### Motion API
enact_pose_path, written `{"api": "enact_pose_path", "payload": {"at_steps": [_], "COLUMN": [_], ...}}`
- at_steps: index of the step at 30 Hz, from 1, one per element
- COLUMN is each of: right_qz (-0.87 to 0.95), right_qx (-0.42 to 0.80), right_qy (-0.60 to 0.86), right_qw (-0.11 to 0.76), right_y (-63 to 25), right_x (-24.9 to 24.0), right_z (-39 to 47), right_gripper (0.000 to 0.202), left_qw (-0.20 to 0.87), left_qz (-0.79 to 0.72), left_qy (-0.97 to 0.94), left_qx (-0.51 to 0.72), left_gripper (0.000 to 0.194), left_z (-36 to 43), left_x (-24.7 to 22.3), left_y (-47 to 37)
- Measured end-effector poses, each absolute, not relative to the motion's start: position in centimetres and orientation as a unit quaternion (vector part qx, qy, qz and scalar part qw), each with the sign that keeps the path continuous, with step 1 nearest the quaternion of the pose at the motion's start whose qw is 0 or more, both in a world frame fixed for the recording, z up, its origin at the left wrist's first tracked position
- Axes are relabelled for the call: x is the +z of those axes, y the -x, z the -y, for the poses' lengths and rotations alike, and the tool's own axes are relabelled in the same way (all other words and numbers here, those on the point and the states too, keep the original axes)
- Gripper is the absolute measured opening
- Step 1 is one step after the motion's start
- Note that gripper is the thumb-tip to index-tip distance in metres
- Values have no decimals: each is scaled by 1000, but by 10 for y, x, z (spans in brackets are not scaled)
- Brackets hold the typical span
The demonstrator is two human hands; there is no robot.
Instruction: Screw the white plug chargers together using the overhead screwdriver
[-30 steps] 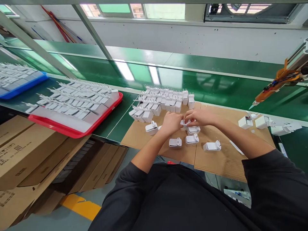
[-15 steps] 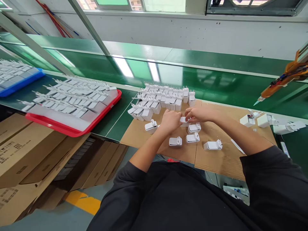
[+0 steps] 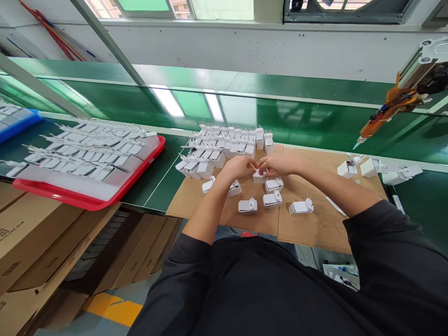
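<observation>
My left hand and my right hand meet over a white power adapter standing on the brown board. The fingers of my right hand are closed at the adapter's top and right side. Just above it, my left fingertips are pinched together; what they hold is hidden. Nearer to me stand several more white adapters with round-pin plugs, among them one adapter and another adapter. Beyond my left hand lies a packed group of white adapters.
A red tray full of white adapters is at left, with a blue tray behind. Cardboard boxes stand below. An orange dispenser with a pointed nozzle hangs at right, over several open adapters.
The view has shifted slightly right. My left fingertips have lifted off the adapter's side and come together near the right fingers. The adapters on the board appear to stay in place.
</observation>
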State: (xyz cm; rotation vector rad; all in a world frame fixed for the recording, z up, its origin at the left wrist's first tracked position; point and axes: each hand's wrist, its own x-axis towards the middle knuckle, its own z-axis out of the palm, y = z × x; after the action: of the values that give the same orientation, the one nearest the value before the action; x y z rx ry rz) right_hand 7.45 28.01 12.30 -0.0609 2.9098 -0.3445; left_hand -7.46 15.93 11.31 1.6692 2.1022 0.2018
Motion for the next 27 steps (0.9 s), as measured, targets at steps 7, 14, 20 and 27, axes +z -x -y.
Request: {"api": "enact_pose_path", "payload": {"at_steps": [7,14,20,27], "right_qz": [-988,-989,-983,-964], "right_qx": [-111,-122,-149,-149], "right_qy": [16,21,50,-216], "right_qw": [106,84,97,-44], "right_y": [-76,-80,-74,-81], "right_x": [125,117,120,130], "right_z": [-277,-279,-284,-316], "right_gripper": [22,23,20,39], "left_qw": [288,429,417,354], "left_qz": [-709,-653,-651,-698], "left_qy": [-642,-622,-633,-622], "left_qx": [42,59,47,10], "left_gripper": [30,25,26,36], "left_z": [-178,-184,-184,-176], "left_x": [104,100,103,112], "left_y": [95,106,104,96]}}
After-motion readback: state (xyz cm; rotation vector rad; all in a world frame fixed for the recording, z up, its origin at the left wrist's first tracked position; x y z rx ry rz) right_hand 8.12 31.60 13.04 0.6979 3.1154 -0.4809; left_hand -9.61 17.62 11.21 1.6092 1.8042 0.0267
